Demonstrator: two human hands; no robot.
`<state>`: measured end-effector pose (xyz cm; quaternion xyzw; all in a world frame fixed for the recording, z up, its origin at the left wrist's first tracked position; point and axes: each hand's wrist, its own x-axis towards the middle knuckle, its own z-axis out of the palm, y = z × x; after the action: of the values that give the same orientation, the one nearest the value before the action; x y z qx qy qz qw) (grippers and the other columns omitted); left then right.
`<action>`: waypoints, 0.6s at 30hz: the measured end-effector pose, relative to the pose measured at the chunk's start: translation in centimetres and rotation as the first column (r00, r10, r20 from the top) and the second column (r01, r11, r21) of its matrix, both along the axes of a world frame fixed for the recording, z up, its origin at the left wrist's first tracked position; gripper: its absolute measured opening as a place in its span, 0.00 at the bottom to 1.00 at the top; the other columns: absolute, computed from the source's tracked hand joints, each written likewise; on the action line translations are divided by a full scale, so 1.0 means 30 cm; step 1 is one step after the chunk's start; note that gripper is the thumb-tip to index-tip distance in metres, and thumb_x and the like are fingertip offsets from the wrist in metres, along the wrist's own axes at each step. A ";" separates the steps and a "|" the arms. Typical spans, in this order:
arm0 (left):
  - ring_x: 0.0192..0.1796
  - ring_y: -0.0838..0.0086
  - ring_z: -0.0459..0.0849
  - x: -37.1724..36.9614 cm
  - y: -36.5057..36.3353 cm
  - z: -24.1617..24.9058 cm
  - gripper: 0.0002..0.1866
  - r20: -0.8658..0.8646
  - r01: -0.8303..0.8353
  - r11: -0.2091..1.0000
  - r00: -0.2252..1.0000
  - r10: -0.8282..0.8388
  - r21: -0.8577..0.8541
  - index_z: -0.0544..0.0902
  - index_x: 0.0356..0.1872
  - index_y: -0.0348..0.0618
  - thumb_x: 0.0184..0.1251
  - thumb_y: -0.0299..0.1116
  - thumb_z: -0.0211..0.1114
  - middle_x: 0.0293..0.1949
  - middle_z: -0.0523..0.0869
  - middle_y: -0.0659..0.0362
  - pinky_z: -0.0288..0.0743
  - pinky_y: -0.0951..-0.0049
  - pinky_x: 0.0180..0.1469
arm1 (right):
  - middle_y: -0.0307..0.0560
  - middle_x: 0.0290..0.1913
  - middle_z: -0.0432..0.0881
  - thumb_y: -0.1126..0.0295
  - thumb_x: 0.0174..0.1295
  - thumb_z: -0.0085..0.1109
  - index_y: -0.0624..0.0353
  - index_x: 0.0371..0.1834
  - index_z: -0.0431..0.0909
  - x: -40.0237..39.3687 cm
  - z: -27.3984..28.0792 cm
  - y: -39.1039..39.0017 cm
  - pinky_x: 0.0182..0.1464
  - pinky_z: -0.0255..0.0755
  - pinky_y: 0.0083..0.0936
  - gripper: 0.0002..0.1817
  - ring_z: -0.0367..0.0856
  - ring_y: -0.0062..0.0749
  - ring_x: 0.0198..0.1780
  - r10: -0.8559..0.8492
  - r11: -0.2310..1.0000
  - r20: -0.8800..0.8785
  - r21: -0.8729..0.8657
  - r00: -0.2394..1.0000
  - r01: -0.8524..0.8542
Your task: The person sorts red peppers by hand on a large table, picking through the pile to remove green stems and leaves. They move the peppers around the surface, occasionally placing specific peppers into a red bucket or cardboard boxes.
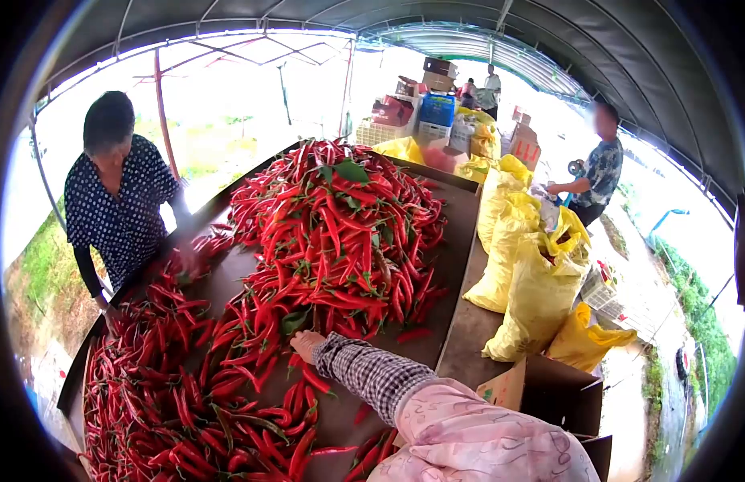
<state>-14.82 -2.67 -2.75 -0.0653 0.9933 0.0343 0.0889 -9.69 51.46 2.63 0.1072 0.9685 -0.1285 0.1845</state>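
Note:
My right hand [308, 345], at the end of an arm in a pink sleeve with a checked cuff, reaches to the lower front of a tall heap of red chili peppers [340, 233]. Its fingers curl down over red chili peppers [315, 379] at the foot of the heap, and the fingertips are partly hidden. A green leaf [293, 322] lies just above the hand. More loose red chili peppers [188, 402] spread over the left and near part of the dark table [429, 341]. My left hand is out of view.
Across the table at left, a person in a dotted shirt [128, 201] has hands at the peppers. Yellow sacks [541, 293] line the right side, near an open cardboard box [549, 394]. Another person [601, 173] stands behind the sacks. Crates and boxes [421, 104] are stacked at the back.

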 end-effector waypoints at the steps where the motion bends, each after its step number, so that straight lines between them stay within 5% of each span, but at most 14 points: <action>1: 0.48 0.55 0.82 -0.016 -0.021 -0.003 0.21 -0.007 0.012 1.000 1.000 -0.012 0.005 0.71 0.55 0.39 0.68 0.43 0.45 0.52 0.79 0.46 0.78 0.59 0.46 | 0.57 0.54 0.71 0.72 0.62 0.46 0.61 0.49 0.71 0.007 -0.011 -0.003 0.56 0.70 0.39 0.13 0.71 0.48 0.57 -0.044 0.999 -0.059 -0.003 0.997 0.044; 2: 0.48 0.55 0.82 -0.035 -0.039 -0.013 0.21 -0.018 0.032 0.999 0.999 -0.032 0.021 0.71 0.54 0.39 0.68 0.43 0.45 0.52 0.79 0.46 0.79 0.59 0.46 | 0.55 0.52 0.74 0.68 0.63 0.42 0.58 0.44 0.76 0.033 -0.028 -0.002 0.52 0.72 0.42 0.13 0.75 0.49 0.52 -0.088 0.995 -0.215 0.016 0.973 0.094; 4: 0.49 0.54 0.82 -0.042 -0.095 -0.043 0.21 -0.028 0.079 0.997 0.997 -0.078 0.027 0.72 0.54 0.39 0.68 0.43 0.46 0.52 0.79 0.46 0.79 0.59 0.46 | 0.53 0.43 0.78 0.63 0.63 0.42 0.52 0.37 0.79 -0.007 -0.134 0.034 0.48 0.73 0.43 0.13 0.77 0.46 0.49 -0.111 0.990 -0.145 0.069 0.983 0.122; 5: 0.49 0.54 0.82 -0.072 -0.094 -0.065 0.21 -0.038 0.108 0.994 0.993 -0.107 0.020 0.72 0.54 0.39 0.68 0.43 0.46 0.53 0.79 0.46 0.79 0.59 0.46 | 0.53 0.35 0.79 0.63 0.63 0.44 0.51 0.33 0.79 0.034 -0.172 0.024 0.42 0.74 0.42 0.12 0.80 0.44 0.40 0.077 0.964 -0.379 0.263 0.922 0.027; 6: 0.49 0.54 0.82 -0.083 -0.142 -0.060 0.21 -0.058 0.112 0.994 0.992 -0.111 0.009 0.72 0.53 0.39 0.68 0.43 0.46 0.53 0.79 0.46 0.79 0.59 0.46 | 0.52 0.33 0.78 0.63 0.63 0.44 0.49 0.32 0.78 -0.040 -0.365 0.112 0.37 0.73 0.43 0.11 0.78 0.44 0.35 0.051 0.996 -0.406 0.092 0.912 -0.014; 7: 0.49 0.54 0.82 -0.051 -0.198 -0.118 0.21 -0.101 0.087 0.996 0.991 -0.087 -0.004 0.72 0.53 0.39 0.67 0.44 0.46 0.53 0.78 0.46 0.79 0.59 0.46 | 0.53 0.37 0.79 0.62 0.61 0.48 0.52 0.35 0.79 -0.029 -0.261 0.093 0.41 0.72 0.41 0.10 0.78 0.44 0.40 0.120 0.989 -0.323 0.122 0.939 -0.084; 8: 0.47 0.54 0.83 0.022 -0.091 0.140 0.19 0.019 -0.072 0.988 0.997 0.070 0.133 0.72 0.49 0.36 0.66 0.41 0.48 0.48 0.80 0.42 0.79 0.55 0.45 | 0.54 0.40 0.79 0.60 0.58 0.53 0.55 0.39 0.79 -0.017 -0.135 0.075 0.44 0.72 0.39 0.13 0.77 0.44 0.45 0.189 0.977 -0.239 0.141 0.953 -0.158; 9: 0.43 0.51 0.84 0.050 -0.060 0.254 0.18 0.085 -0.184 0.971 0.981 0.172 0.154 0.69 0.51 0.34 0.64 0.34 0.48 0.41 0.82 0.39 0.78 0.51 0.43 | 0.58 0.43 0.78 0.62 0.55 0.59 0.58 0.41 0.78 -0.015 -0.168 0.104 0.46 0.73 0.38 0.14 0.77 0.50 0.46 0.177 0.979 -0.487 0.001 0.855 -0.202; 10: 0.40 0.48 0.84 0.087 -0.038 0.287 0.18 -0.052 -0.225 0.944 0.968 0.244 0.241 0.68 0.51 0.33 0.62 0.30 0.48 0.36 0.83 0.39 0.77 0.49 0.43 | 0.60 0.44 0.77 0.67 0.56 0.59 0.60 0.41 0.77 -0.067 -0.411 0.228 0.49 0.72 0.39 0.12 0.75 0.56 0.46 -0.234 0.832 -0.566 -0.537 0.790 -0.138; 11: 0.40 0.47 0.84 0.082 -0.053 0.267 0.18 -0.084 -0.231 0.931 0.961 0.264 0.283 0.66 0.52 0.34 0.61 0.29 0.51 0.35 0.83 0.38 0.77 0.50 0.42 | 0.59 0.48 0.74 0.69 0.58 0.59 0.63 0.42 0.75 -0.027 -0.191 0.121 0.52 0.70 0.40 0.12 0.73 0.56 0.49 0.070 0.998 -0.357 0.027 0.931 -0.065; 13: 0.45 0.47 0.82 0.134 -0.048 0.310 0.16 -0.089 -0.270 0.890 0.942 0.322 0.367 0.69 0.48 0.36 0.60 0.30 0.56 0.39 0.82 0.37 0.75 0.53 0.46 | 0.60 0.52 0.70 0.73 0.61 0.56 0.65 0.45 0.72 -0.030 -0.120 0.069 0.56 0.68 0.40 0.11 0.69 0.55 0.54 -0.007 0.998 -0.176 0.055 0.984 0.016; 15: 0.49 0.48 0.80 0.211 -0.018 0.411 0.17 0.004 -0.364 0.817 0.914 0.406 0.448 0.69 0.52 0.37 0.62 0.29 0.54 0.43 0.81 0.39 0.75 0.55 0.49 | 0.60 0.54 0.67 0.75 0.61 0.55 0.66 0.46 0.70 -0.013 -0.038 0.016 0.58 0.68 0.40 0.11 0.68 0.55 0.55 -0.022 0.998 -0.106 0.060 0.994 0.029; 18: 0.46 0.52 0.81 0.302 -0.062 0.354 0.26 -0.080 -0.273 0.835 0.933 0.351 0.478 0.65 0.63 0.41 0.63 0.29 0.58 0.42 0.83 0.44 0.77 0.58 0.48 | 0.59 0.57 0.65 0.79 0.60 0.54 0.66 0.47 0.69 -0.002 0.000 -0.027 0.60 0.68 0.39 0.12 0.65 0.54 0.58 -0.055 0.995 -0.029 0.086 0.998 0.057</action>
<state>-5.75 -4.52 7.86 -0.2010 0.9364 0.2874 0.0128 -9.74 50.65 2.64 0.1403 0.9722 -0.0930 0.1630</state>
